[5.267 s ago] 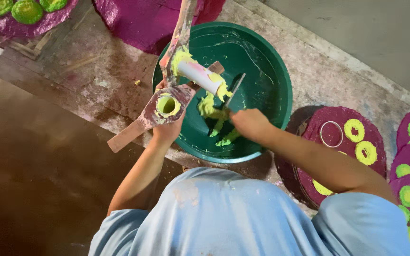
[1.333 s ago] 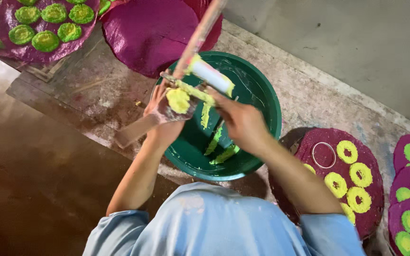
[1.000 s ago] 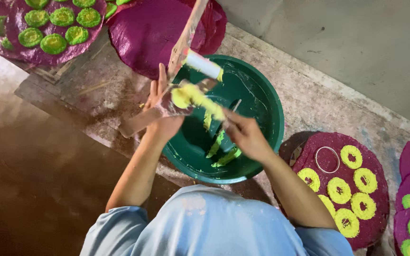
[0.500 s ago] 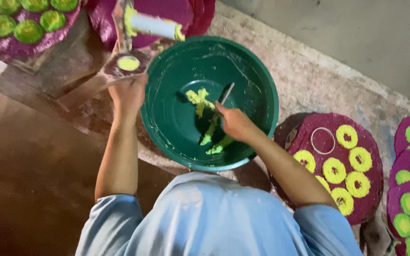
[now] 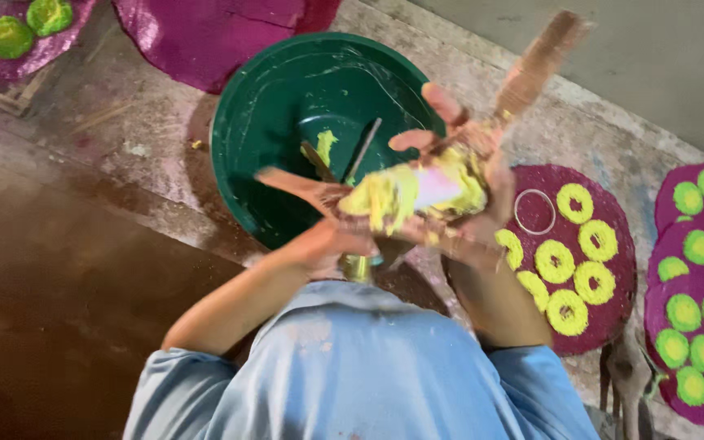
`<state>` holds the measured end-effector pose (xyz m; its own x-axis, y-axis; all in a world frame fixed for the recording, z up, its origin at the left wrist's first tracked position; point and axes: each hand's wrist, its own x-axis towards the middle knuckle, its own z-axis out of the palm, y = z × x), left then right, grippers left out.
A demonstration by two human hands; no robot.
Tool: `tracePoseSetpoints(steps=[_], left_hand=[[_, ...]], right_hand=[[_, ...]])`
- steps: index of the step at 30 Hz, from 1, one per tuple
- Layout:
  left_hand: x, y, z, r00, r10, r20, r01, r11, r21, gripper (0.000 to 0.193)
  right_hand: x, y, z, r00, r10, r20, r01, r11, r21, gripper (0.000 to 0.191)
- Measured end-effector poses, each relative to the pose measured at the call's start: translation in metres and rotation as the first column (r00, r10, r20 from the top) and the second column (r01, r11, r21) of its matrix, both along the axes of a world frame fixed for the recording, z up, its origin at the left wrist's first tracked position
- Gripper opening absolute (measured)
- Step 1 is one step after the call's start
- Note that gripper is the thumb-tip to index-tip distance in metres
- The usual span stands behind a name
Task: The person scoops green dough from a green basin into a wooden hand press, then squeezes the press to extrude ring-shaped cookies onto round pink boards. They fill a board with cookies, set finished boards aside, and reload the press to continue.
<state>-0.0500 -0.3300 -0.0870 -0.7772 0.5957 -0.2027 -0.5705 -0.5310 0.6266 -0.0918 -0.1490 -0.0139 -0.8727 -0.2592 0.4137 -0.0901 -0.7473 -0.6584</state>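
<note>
While the left hand [image 5: 327, 240] gripped the wooden press [image 5: 417, 191] underneath, the right hand [image 5: 470, 175] cupped it, fingers spread, keeping yellow dough over the green basin [image 5: 270, 106].

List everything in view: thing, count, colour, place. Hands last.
basin: 1, dark green, upper centre on the floor, yellow-green paste smears inside.
sticks in basin: 2, dark, leaning in the basin.
press tool: 1, wooden with a pale cylinder, smeared with yellow-green paste, held over the basin's near rim; blurred.
purple mats: at least 5, magenta, two at top left, three at right.
yellow rings: 7, yellow, on the nearest right mat.
green discs: many, green, on the far right mats and top left mat.
bare ring: 1, pale, on the nearest right mat.
shirt: 1, light blue, bottom centre.
left hand: under the tool's left end.
right hand: gripping the tool's right side.
</note>
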Motion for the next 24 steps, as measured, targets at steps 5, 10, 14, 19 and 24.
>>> tracePoseSetpoints(steps=[5, 10, 14, 19, 24], left_hand=[[0.008, -0.013, 0.044, 0.614, -0.481, -0.626, -0.26, 0.625, -0.736, 0.047], [0.036, 0.024, 0.045, 0.584, -0.645, -0.493, -0.202, 0.472, -0.858, 0.043], [0.054, 0.07, 0.033, 0.522, -0.516, -0.679, -0.056, 0.773, -0.631, 0.026], [-0.002, 0.154, 0.036, 0.454, -0.882, -0.124, 0.664, 0.427, -0.614, 0.042], [-0.014, 0.224, 0.05, 0.516, -0.823, -0.237, 0.542, 0.528, -0.653, 0.051]], right_hand=[[0.05, 0.065, 0.034, 0.899, -0.016, -0.439, 0.327, 0.69, 0.645, 0.058], [0.09, 0.105, 0.013, 0.502, 0.201, -0.841, 0.6, 0.619, 0.506, 0.042], [0.117, 0.131, 0.002, 0.558, 0.125, -0.82, 0.641, 0.562, 0.522, 0.055], [0.135, 0.187, 0.01, 0.753, -0.039, -0.657, 0.595, 0.467, 0.654, 0.076], [0.15, 0.303, -0.013, 0.868, 0.391, 0.306, -0.494, 0.618, 0.611, 0.089]])
